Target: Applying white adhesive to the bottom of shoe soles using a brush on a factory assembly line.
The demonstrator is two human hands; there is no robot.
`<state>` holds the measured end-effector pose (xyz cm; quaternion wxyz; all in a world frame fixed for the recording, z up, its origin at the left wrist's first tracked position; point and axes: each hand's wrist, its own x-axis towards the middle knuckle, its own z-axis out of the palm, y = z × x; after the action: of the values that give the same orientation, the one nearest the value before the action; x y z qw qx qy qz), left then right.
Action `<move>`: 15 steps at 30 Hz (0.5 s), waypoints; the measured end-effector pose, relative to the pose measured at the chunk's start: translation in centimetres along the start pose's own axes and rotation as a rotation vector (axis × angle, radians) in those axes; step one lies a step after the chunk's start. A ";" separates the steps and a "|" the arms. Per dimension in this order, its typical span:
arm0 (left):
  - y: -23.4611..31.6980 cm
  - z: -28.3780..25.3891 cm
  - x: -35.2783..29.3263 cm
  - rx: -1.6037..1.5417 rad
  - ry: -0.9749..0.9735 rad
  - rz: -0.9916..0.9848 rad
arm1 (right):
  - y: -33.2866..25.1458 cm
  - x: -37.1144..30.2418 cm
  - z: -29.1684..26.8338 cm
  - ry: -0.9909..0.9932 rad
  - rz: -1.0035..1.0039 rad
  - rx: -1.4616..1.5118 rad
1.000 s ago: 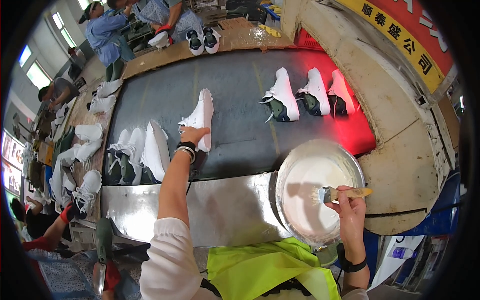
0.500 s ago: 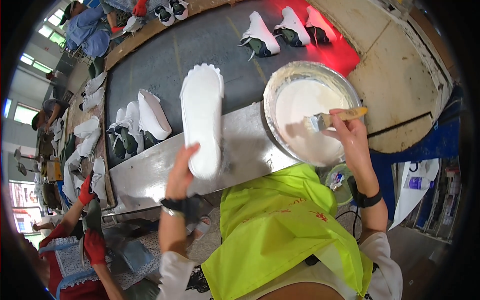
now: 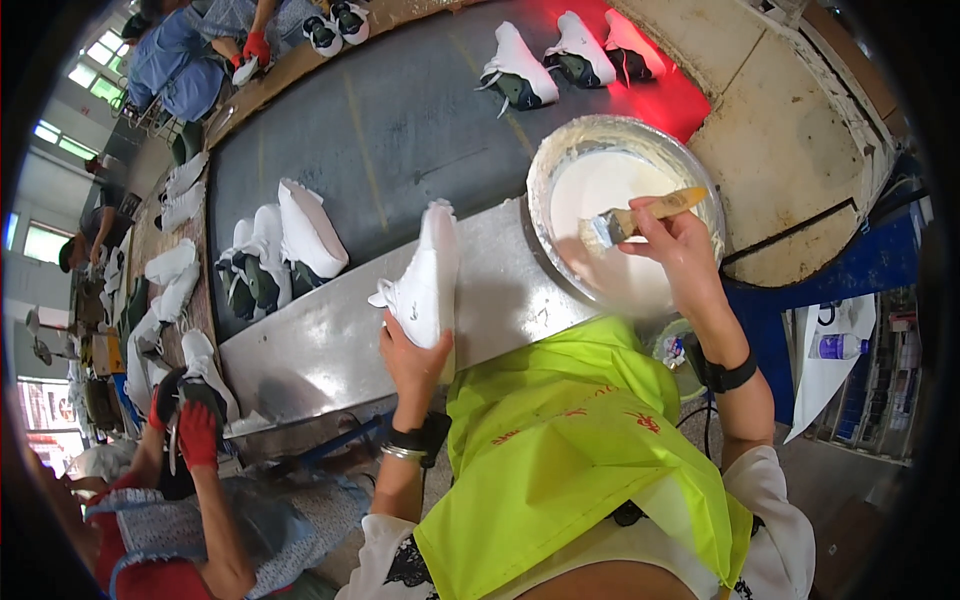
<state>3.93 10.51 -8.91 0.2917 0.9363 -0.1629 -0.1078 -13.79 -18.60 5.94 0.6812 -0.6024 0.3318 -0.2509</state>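
My left hand (image 3: pixel 414 362) grips a white shoe upper (image 3: pixel 420 290) by its heel end, turned on its side above the metal ledge (image 3: pixel 500 290). Its laces stick out toward the left and its sole side faces right. In my right hand (image 3: pixel 680 250) is a paintbrush (image 3: pixel 650 215) with a wooden handle, held between thumb and fingers. The bristles are over or in the creamy white liquid (image 3: pixel 600 190) inside a round metal bowl (image 3: pixel 540 190), whose inner wall is caked with residue.
Three white-and-green shoes (image 3: pixel 520 70) stand at the far end of the dark conveyor belt (image 3: pixel 390 110), near a red glow. More shoes (image 3: pixel 265 250) sit at its left. A co-worker in red gloves (image 3: pixel 197 435) handles a shoe at lower left; another person (image 3: pixel 180 70) works beyond.
My left hand has rolled the shoe from sole-up onto its side and brought it nearer to me. My right hand has moved the brush slightly left over the bowl.
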 end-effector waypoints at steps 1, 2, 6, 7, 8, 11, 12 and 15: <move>0.3 0.0 0.0 0.001 -0.001 0.007 | 0.0 -0.1 0.0 0.033 0.021 -0.013; 0.5 0.0 0.2 0.143 0.035 0.091 | 0.1 0.1 -0.4 0.041 0.007 -0.010; 4.2 -2.6 1.3 0.420 0.375 0.388 | 0.4 1.0 -2.0 0.092 0.005 -0.034; 5.0 -2.3 3.0 0.420 0.364 0.387 | 0.5 1.2 -2.2 0.095 0.011 -0.035; 6.0 -2.4 4.9 0.387 0.329 0.562 | 0.6 1.3 -2.1 0.082 0.021 -0.031; 6.3 0.5 9.8 0.279 0.053 0.709 | 1.1 1.2 -1.2 0.038 0.035 -0.006; 5.6 2.0 11.1 0.288 0.059 0.702 | 0.8 1.2 -0.1 0.024 0.041 -0.008; 5.9 4.6 11.9 0.119 -0.002 0.675 | 0.6 1.2 0.7 -0.018 0.025 0.007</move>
<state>12.14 -0.79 -10.47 0.2554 0.8448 -0.4701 0.0036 -12.49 -18.90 5.21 0.6895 -0.5980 0.3322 -0.2379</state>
